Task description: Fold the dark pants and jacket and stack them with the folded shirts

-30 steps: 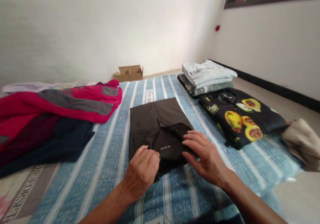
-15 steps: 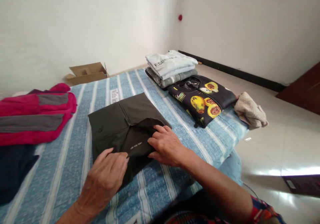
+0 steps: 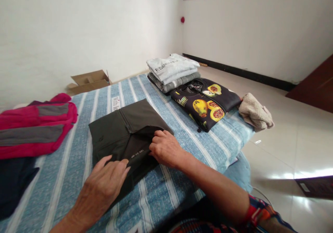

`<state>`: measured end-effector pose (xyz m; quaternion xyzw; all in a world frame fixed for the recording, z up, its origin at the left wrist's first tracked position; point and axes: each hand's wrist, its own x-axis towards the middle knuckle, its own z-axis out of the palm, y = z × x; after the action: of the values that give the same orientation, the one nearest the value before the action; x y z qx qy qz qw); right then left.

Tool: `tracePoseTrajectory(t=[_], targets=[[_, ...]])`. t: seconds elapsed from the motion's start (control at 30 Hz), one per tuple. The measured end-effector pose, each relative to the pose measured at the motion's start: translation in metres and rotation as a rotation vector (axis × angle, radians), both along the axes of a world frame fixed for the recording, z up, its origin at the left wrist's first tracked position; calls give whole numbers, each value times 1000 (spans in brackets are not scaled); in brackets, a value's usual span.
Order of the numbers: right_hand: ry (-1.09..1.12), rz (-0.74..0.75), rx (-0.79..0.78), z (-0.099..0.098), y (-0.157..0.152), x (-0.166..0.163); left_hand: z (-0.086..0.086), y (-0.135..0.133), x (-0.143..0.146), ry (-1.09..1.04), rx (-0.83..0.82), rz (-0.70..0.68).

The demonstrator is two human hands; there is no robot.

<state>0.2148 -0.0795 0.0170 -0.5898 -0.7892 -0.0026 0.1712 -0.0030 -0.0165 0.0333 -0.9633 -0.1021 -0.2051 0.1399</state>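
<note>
Folded dark olive garment lay lower centre of frame on the blue-striped mattress, left hand with fingers spread apart pinning it flat, right hand with fingers together on its turned-back flap, clamping unclear

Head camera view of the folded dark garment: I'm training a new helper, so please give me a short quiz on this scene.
1. True or false: the left hand rests on the dark folded garment.
2. Multiple choice: what colour is the top shirt of the folded stack? A pale grey; B bright red; C yellow.
3. Short answer: what sits beyond the far edge of the striped blue bedding, by the wall?

Key: 1 true; 2 A; 3 a cardboard box.
</note>
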Motion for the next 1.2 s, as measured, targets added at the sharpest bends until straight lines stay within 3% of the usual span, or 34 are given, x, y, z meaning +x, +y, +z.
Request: tracePoseTrajectory(t=[0.2, 0.57, 1.2], targets=[[7, 34, 68, -4, 1, 3, 3, 3, -3, 118, 47, 29], [22, 66, 161, -12, 6, 7, 10, 13, -6, 228, -38, 40], [-36, 102, 149, -5, 2, 12, 12, 16, -4, 192, 110, -9]])
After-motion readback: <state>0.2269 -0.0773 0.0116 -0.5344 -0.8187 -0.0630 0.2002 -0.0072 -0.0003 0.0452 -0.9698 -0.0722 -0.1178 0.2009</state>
